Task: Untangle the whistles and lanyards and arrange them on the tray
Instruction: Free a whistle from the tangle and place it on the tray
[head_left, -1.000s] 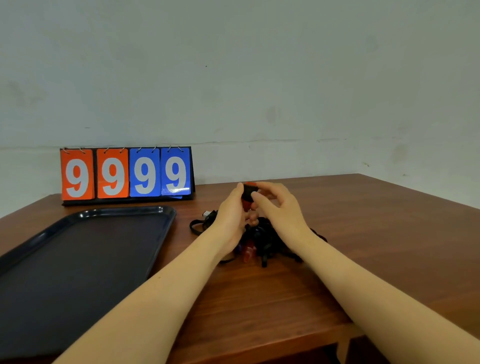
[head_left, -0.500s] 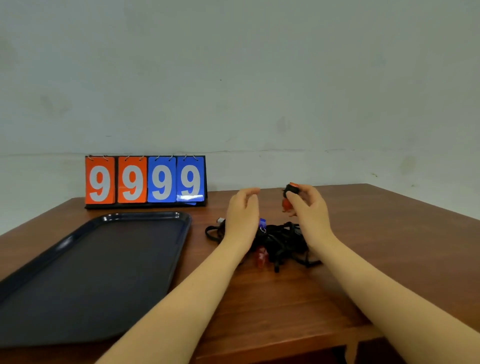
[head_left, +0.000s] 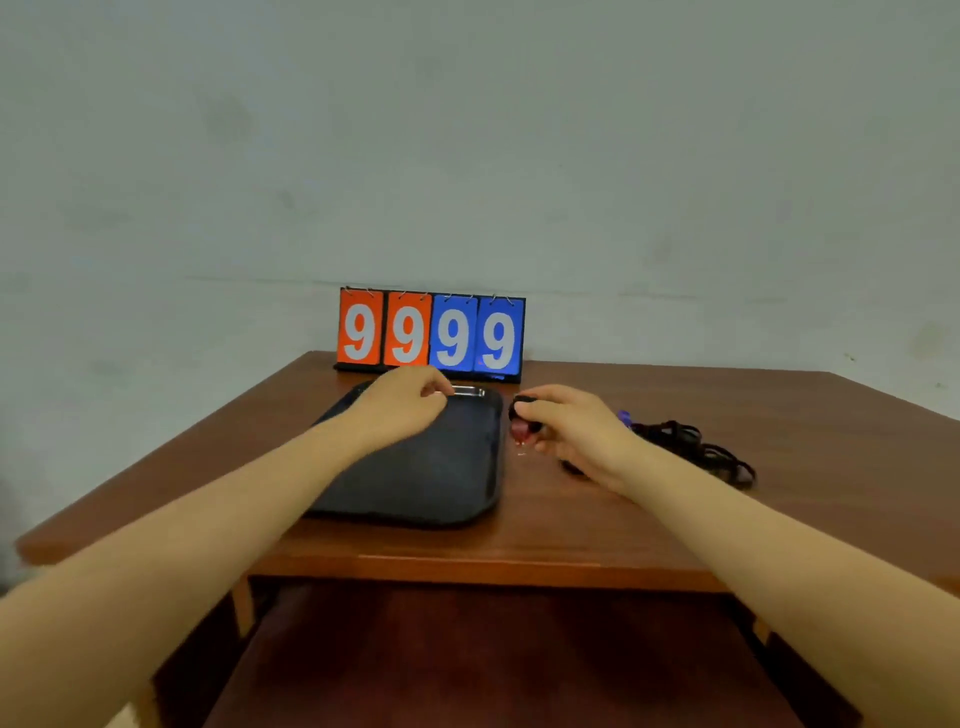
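Note:
My right hand (head_left: 569, 434) holds a red whistle (head_left: 521, 431) with a black lanyard bunched on top of it, just right of the dark tray (head_left: 415, 483) and slightly above the table. My left hand (head_left: 402, 405) hovers over the far part of the tray, fingers loosely curled, with nothing visible in them. The remaining tangle of black lanyards (head_left: 691, 447) lies on the table to the right, behind my right wrist. A blue whistle (head_left: 623, 417) shows at its left end.
A flip scoreboard (head_left: 431, 335) reading 9999 stands at the table's back edge, just behind the tray. The wooden table (head_left: 597, 535) ends close in front of me, with its left edge near the tray.
My view has swung left, so the tray now sits in the centre. My right hand carried the red whistle away from the tangle toward the tray, and my left hand moved over the tray.

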